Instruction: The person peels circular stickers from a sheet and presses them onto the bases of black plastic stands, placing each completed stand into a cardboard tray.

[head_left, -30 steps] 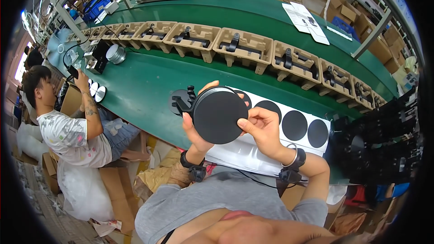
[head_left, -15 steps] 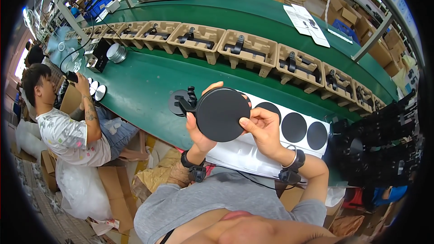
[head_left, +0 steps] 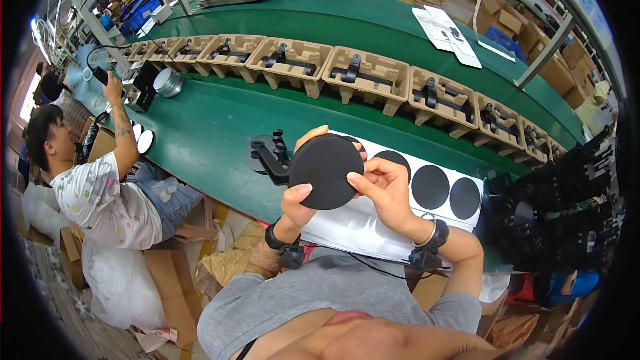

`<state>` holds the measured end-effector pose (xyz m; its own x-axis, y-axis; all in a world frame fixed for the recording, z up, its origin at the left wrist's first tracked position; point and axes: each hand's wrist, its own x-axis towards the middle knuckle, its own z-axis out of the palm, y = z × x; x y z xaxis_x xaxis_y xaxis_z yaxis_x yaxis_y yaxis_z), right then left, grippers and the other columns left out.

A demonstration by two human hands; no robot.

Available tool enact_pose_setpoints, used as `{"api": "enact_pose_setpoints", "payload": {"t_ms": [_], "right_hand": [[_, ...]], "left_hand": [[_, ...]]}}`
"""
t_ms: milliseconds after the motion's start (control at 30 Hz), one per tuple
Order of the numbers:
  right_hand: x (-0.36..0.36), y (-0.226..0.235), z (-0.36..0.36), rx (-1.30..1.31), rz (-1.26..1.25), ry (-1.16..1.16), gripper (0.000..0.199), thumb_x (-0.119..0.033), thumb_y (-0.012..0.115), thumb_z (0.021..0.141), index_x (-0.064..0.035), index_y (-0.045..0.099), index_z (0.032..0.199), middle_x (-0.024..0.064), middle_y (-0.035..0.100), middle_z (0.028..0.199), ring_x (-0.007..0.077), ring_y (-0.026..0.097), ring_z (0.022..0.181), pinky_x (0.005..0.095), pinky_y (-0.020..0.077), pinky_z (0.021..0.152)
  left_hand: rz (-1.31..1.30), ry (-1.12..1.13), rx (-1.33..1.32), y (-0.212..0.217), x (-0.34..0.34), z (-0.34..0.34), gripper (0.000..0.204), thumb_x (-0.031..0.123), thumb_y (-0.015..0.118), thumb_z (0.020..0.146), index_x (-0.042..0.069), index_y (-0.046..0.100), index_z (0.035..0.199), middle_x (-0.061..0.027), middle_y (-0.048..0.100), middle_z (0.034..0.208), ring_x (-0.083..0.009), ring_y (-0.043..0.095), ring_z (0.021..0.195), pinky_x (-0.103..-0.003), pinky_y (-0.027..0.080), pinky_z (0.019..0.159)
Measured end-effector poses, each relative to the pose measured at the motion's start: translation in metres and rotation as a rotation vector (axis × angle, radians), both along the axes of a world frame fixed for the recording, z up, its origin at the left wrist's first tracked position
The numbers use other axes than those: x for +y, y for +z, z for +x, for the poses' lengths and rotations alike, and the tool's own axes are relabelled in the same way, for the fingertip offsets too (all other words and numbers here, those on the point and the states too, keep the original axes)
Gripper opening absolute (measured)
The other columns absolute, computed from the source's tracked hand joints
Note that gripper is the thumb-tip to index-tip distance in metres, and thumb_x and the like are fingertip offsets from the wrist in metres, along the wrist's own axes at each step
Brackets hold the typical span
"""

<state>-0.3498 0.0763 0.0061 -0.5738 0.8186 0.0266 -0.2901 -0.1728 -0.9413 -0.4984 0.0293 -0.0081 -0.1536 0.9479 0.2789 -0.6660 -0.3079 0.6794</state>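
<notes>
My left hand [head_left: 297,209] is closed around a flat, round black base [head_left: 325,175], its thumb on the lower left edge and fingers behind. A black jointed arm [head_left: 272,162] sticks out to the left of the base. Beyond the arm is a dark grey disc [head_left: 255,154]; whether it is joined to the arm I cannot tell. My right hand [head_left: 387,197] pinches the base's right edge, thumb on the face. Below and to the right, a white sheet [head_left: 360,228] lies on the green bench with round black pads [head_left: 431,187] on it.
Brown moulded trays [head_left: 366,77] holding black parts stand in a row across the green bench [head_left: 200,127]. Many black parts [head_left: 547,220] are heaped at the right. A co-worker [head_left: 100,187] sits at the left, near a stack of silver discs [head_left: 168,83]. A printed card [head_left: 447,35] lies at the back.
The base has shifted slightly left and down in my hands. My left thumb has moved onto its face, and my right thumb slid a little left. The co-worker's arm has risen.
</notes>
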Motion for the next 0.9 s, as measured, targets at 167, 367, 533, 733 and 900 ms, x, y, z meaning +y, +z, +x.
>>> {"api": "enact_pose_setpoints", "payload": {"t_ms": [167,367,533,733,900], "right_hand": [[0.015,-0.004,-0.002,-0.144,0.016,0.045,0.014,-0.008,0.071,0.085,0.0038,0.065,0.083,0.0063,0.067,0.075,0.008,0.063,0.065,0.0207,0.0508,0.057],[0.034,0.012,-0.01,-0.537,0.271,0.067,0.022,-0.015,0.077,0.078,0.0038,0.067,0.073,0.0099,0.065,0.058,0.0122,0.06,0.049,0.0237,0.0476,0.05],[0.038,0.007,-0.015,-1.097,0.737,0.007,0.044,-0.039,0.084,0.067,-0.0001,0.064,0.075,0.0101,0.063,0.063,0.0154,0.051,0.044,0.0307,0.0405,0.045],[0.025,0.0,-0.024,-0.322,1.635,-0.252,0.055,-0.045,0.081,0.066,-0.0057,0.066,0.102,0.0122,0.067,0.105,0.0249,0.068,0.091,0.0318,0.0554,0.066],[0.005,-0.011,-0.028,-0.383,1.765,-0.235,0.036,-0.004,0.064,0.073,-0.0014,0.067,0.109,0.0138,0.066,0.11,0.0276,0.065,0.104,0.0334,0.0579,0.075]], "left_hand": [[0.091,0.076,0.193,-0.011,-0.003,-0.005,0.082,0.038,0.056,0.074,0.001,0.027,0.141,-0.0292,0.05,0.126,-0.038,0.055,0.115,-0.046,0.046,0.097],[0.296,0.221,0.796,-0.03,0.002,-0.025,0.082,0.036,0.057,0.075,-0.002,0.027,0.141,-0.0288,0.05,0.128,-0.0374,0.056,0.115,-0.045,0.045,0.098],[-0.003,0.024,0.032,-0.005,0.001,-0.021,0.09,0.037,0.055,0.068,0.009,0.021,0.146,-0.0346,0.043,0.133,-0.0478,0.054,0.113,-0.053,0.046,0.097],[-0.123,0.128,-0.021,-0.004,0.003,-0.029,0.092,0.041,0.051,0.072,0.013,0.014,0.151,-0.0302,0.037,0.14,-0.0443,0.053,0.115,-0.052,0.049,0.094],[-0.099,0.07,0.051,-0.015,-0.001,-0.024,0.096,0.058,0.062,0.076,0.021,0.012,0.149,-0.0202,0.037,0.142,-0.0416,0.05,0.12,-0.049,0.047,0.098]]}}
